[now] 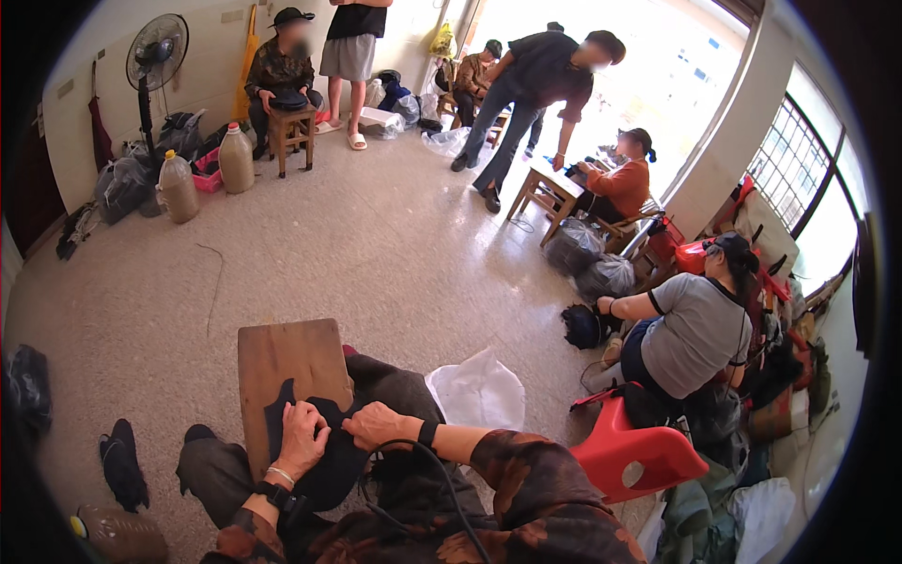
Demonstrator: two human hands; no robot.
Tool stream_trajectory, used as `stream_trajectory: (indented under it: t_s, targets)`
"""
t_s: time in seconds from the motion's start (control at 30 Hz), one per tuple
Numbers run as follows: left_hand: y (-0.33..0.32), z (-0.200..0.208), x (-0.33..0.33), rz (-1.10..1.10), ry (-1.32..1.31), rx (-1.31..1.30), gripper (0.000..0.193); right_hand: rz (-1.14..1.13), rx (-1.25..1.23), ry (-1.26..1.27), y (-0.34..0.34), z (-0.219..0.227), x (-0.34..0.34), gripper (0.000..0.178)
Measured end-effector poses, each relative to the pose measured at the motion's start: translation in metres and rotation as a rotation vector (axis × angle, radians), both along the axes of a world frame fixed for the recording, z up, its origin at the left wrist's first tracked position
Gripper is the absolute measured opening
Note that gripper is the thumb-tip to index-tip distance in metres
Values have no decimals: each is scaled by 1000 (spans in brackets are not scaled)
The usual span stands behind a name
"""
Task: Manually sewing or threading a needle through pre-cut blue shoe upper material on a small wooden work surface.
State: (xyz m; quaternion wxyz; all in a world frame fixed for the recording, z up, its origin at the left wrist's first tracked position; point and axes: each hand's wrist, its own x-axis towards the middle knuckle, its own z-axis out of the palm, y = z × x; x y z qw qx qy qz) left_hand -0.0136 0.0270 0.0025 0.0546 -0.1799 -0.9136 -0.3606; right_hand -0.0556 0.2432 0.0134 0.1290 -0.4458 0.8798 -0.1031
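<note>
A piece of dark cloth (pixel 340 467) lies across my lap and over the lower part of a wooden board (pixel 291 362). My left hand (pixel 301 439) rests over the board with its fingers curled and pinched on the cloth. Just to its right, my right hand (pixel 378 426) is closed in a fist-like grip at the cloth's upper right edge. Whether a small tool is inside either hand is hidden. A narrow, pointed flap of the cloth sticks up beyond my left fingers onto the board.
A white plastic bag (pixel 477 390) lies on the floor beyond my right forearm. A red plastic chair (pixel 637 451) stands to the right, near a seated person (pixel 695 315). Dark shoe-like things (pixel 122 465) and a jug (pixel 117 534) are at lower left. Other people sit and stand farther back.
</note>
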Motion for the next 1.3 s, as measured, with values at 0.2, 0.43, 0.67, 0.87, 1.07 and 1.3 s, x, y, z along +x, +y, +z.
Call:
stream_trajectory:
  t_s: [0.2, 0.43, 0.67, 0.87, 1.07, 1.3]
  targets:
    - [-3, 3, 0, -36, -37, -5, 15, -258, -211, -121, 12, 5, 8, 15]
    - [1, 16, 2, -62, 18, -31, 14, -384, -612, -304, 4, 8, 10, 15]
    - [9, 34, 17, 138, -199, 467, 9, -319, -751, -412, -20, 31, 8, 19]
    - [15, 30, 24, 153, -421, 1057, 16, -352, -785, -665, -26, 40, 12, 22]
    - [13, 15, 27, 254, -465, 1080, 14, -329, -766, -655, -35, 30, 22, 20]
    - [-1, 22, 18, 268, -506, 1153, 11, -554, -791, -817, -22, 14, 19, 11]
